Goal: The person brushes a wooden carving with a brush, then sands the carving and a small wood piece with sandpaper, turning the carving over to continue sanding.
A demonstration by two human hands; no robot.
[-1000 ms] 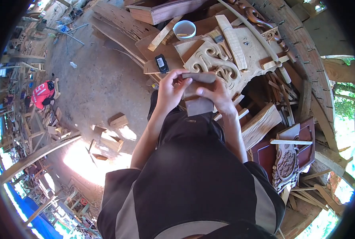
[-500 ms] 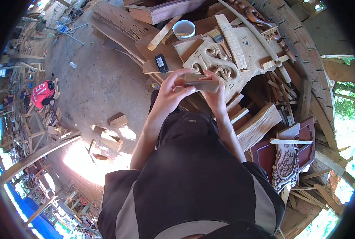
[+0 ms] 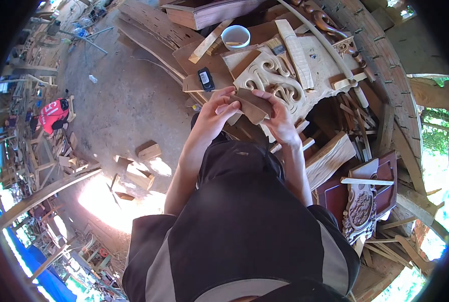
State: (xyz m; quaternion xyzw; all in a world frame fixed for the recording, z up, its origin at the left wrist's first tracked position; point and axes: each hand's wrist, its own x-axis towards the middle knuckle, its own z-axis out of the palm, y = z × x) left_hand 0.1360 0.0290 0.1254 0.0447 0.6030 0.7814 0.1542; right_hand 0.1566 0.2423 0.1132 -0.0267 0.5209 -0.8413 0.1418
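Between my two hands is a brown folded sheet (image 3: 254, 106) that looks like sandpaper. My left hand (image 3: 219, 109) pinches its left edge, and my right hand (image 3: 279, 117) grips its right side, with thumb and fingers on it. Just beyond them a carved wooden scroll piece (image 3: 267, 75) lies on the workbench. A white bucket (image 3: 235, 37), a brush (image 3: 275, 46) and a pale wooden board (image 3: 296, 55) are farther back. To the left of the carving lies a small black device with a white label (image 3: 204, 78).
A person in a red shirt (image 3: 52, 116) crouches at the far left. Wood blocks (image 3: 140, 176) lie on the floor at left. On the right are a thick wooden piece (image 3: 330, 160), a carved ornament (image 3: 360, 206) on a dark red panel, and scrap wood.
The brown sheet has turned, so more of its broad face shows. My right hand has moved slightly right and down, and my fingers have shifted along its edges.
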